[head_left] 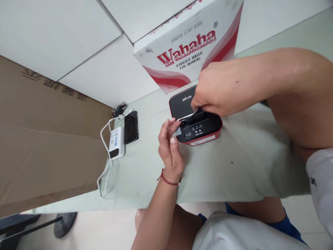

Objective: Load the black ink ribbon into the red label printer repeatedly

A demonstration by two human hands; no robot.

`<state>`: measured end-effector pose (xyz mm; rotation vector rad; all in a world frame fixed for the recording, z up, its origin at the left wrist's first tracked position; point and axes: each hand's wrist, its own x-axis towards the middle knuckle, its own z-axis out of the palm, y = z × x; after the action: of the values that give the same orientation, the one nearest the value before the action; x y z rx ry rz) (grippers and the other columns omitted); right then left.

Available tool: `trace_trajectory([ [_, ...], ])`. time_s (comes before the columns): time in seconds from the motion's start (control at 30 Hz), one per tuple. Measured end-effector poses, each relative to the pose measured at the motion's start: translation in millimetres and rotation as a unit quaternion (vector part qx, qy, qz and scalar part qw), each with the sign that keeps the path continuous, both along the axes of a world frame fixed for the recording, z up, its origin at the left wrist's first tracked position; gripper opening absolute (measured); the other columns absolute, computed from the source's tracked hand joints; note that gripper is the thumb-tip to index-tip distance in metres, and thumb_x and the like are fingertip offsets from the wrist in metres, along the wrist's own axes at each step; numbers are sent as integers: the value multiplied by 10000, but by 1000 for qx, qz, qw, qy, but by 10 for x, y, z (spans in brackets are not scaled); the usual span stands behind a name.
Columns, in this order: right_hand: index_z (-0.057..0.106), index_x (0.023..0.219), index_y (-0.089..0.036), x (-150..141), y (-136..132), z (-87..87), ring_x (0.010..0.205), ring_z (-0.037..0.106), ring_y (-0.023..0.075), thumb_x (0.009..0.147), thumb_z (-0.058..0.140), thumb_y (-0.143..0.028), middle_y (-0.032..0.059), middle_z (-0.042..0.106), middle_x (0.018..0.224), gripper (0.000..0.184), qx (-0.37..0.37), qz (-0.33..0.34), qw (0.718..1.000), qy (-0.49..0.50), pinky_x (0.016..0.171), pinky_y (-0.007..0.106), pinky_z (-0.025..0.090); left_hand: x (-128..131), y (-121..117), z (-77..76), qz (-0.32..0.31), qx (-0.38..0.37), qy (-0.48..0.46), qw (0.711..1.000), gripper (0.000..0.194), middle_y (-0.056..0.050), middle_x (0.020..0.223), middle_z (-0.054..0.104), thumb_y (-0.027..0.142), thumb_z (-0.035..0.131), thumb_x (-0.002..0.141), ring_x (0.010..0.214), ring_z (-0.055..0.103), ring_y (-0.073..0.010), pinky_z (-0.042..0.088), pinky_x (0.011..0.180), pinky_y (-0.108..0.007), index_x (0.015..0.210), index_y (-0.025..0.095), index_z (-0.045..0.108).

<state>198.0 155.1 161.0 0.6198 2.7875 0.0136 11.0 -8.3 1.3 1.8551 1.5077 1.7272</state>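
A black device with a red casing [182, 109] and rounded corners rests on the cloth-covered table, with white lettering and small icons on top. My right hand [215, 92] reaches over it from the right. Its fingers are closed on a thin dark flap with a shiny edge [189, 116], raised across the device's top; whether it is attached is hidden. My left hand [170, 144], wearing a red cord bracelet, is at the device's left end. Its fingers are stretched, with the tips against the flap's left end and the thumb apart near the casing.
Behind the device stands a white and red water carton [187, 52]. A dark phone [131, 127] and a white power bank [117, 142] with a looping white cable [103, 133] lie to the left. A large brown cardboard box [52, 146] stands at the far left.
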Motion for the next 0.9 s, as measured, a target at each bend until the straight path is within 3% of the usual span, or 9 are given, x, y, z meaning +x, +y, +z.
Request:
trace_trajectory([
  [0.17,730,863,-186,1,36,-47,737,526,197,967,613,-224,61,622,672,161,-17,10,1000,22,732,392,378,28,75,57,-1,-7,-112,994,347,-41,1251,843,377,564,1137,1359,724,-221,435,1294,-488,1470,312,638],
  [0.3,744,891,-183,14,23,-22,779,582,228,966,585,-196,82,670,734,176,-21,7,999,38,744,399,395,-1,162,123,-8,-29,-220,975,301,-8,1102,854,287,770,1006,1230,764,-200,516,1188,-405,1299,298,701],
  [0.47,732,890,-199,42,40,-15,772,593,229,968,629,-232,64,652,711,134,-35,-9,997,63,743,392,412,-107,252,99,-1,-67,-264,962,455,-38,1349,775,322,883,850,1366,690,-228,539,1197,-393,1269,319,705],
  [0.63,773,977,-199,126,56,-33,823,615,254,1007,603,-283,70,660,736,192,-71,15,995,62,791,417,418,-242,267,32,-45,-158,-304,938,606,-45,1605,594,394,911,834,1556,546,-259,489,1300,-436,1378,387,643],
  [0.8,754,975,-246,185,7,-28,746,582,206,993,655,-300,23,611,670,113,-182,104,977,29,735,381,411,-272,243,75,-65,-217,-361,905,759,-43,1621,563,357,945,809,1468,619,-238,609,1131,-352,1465,453,577],
  [0.9,711,912,-189,224,37,-179,768,587,163,1029,629,-298,10,613,692,179,-242,155,958,20,734,357,386,-250,249,106,-61,-227,-391,890,818,-50,1597,576,307,953,772,1376,671,-222,644,1033,-313,1479,456,571],
])
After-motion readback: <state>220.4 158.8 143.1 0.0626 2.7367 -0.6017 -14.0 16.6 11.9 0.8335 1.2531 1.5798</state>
